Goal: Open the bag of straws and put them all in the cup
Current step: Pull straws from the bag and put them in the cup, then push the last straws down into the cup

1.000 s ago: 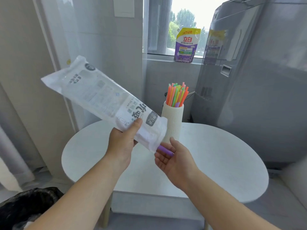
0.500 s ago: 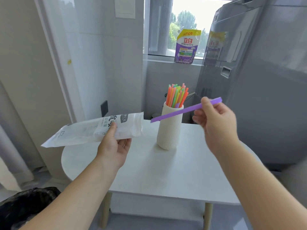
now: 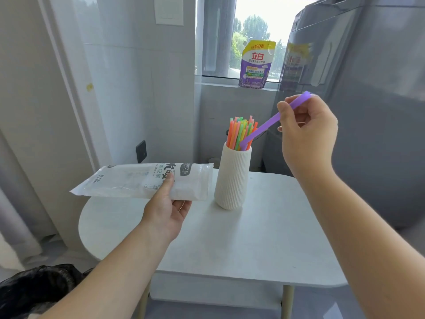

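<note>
A ribbed white cup [image 3: 232, 178] stands on the white table [image 3: 264, 238] and holds several coloured straws [image 3: 239, 132] upright. My right hand [image 3: 305, 137] pinches a purple straw [image 3: 266, 125] near its upper end; the straw slants down to the left and its lower tip sits at the cup's mouth among the others. My left hand [image 3: 165, 208] holds the clear plastic straw bag [image 3: 142, 181] flat and level just left of the cup, thumb on top. The bag looks flat, and I see no straws inside it.
A purple and yellow detergent pouch [image 3: 256, 64] stands on the window sill behind the cup. A grey washing machine [image 3: 368, 111] fills the right side. A black bin bag [image 3: 34, 288] lies on the floor at lower left. A tiled wall rises at the left.
The purple straw came out of the bag into my right hand, rose to the right, and its tip now dips into the cup. My left hand lowered the bag to a level position.
</note>
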Demonstrator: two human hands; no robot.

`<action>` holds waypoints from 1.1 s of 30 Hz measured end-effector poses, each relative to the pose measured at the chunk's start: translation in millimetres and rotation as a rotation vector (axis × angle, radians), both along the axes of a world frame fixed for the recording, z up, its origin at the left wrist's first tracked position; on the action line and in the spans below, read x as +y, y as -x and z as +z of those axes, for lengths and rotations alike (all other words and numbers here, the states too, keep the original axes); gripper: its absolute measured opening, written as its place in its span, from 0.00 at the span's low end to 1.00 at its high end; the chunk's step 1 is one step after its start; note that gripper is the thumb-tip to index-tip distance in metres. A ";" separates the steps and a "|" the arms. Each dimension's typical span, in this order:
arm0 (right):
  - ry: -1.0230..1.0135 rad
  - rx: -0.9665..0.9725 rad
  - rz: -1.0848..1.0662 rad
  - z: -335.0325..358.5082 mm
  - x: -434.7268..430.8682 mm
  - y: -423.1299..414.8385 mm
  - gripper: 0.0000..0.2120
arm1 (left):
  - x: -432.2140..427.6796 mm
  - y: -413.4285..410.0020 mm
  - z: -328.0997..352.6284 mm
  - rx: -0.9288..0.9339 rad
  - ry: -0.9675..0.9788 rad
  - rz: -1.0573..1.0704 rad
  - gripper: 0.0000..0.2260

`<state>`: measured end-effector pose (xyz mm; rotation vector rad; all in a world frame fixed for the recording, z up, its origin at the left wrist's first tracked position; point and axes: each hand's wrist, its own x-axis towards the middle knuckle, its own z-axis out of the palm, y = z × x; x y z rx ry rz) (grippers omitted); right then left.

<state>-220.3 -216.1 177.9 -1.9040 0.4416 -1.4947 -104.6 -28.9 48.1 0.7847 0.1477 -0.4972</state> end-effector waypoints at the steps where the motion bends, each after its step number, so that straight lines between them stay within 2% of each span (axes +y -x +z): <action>1: 0.012 0.015 -0.005 1.8 -0.8 -2.0 0.03 | 0.2 0.1 -0.1 0.000 0.001 -0.002 0.16; 6: 0.080 0.101 -0.035 10.6 -5.7 -14.8 0.04 | -0.1 0.9 0.0 -0.005 -0.001 -0.018 0.14; 10: 0.163 0.235 -0.080 12.2 -9.4 -28.0 0.23 | -0.5 2.4 0.6 -0.003 0.006 -0.026 0.14; 12: 0.280 0.316 -0.135 10.4 -10.8 -33.9 0.28 | -0.5 2.9 0.9 0.000 0.011 -0.031 0.13; 17: 0.449 0.483 -0.175 -3.8 -10.6 -50.7 0.17 | -1.3 3.7 1.8 0.009 0.013 -0.043 0.12; 24: 0.630 0.664 -0.282 -50.5 -13.6 -59.4 0.17 | 0.9 4.2 4.0 0.012 0.012 -0.048 0.12; 28: 0.656 0.605 -0.258 -65.6 -11.5 -53.0 0.17 | 1.7 4.3 4.7 0.011 0.007 -0.050 0.13; 33: 0.517 0.465 -0.149 -73.5 -0.6 -40.1 0.17 | 4.9 4.6 5.9 -0.021 -0.005 -0.056 0.14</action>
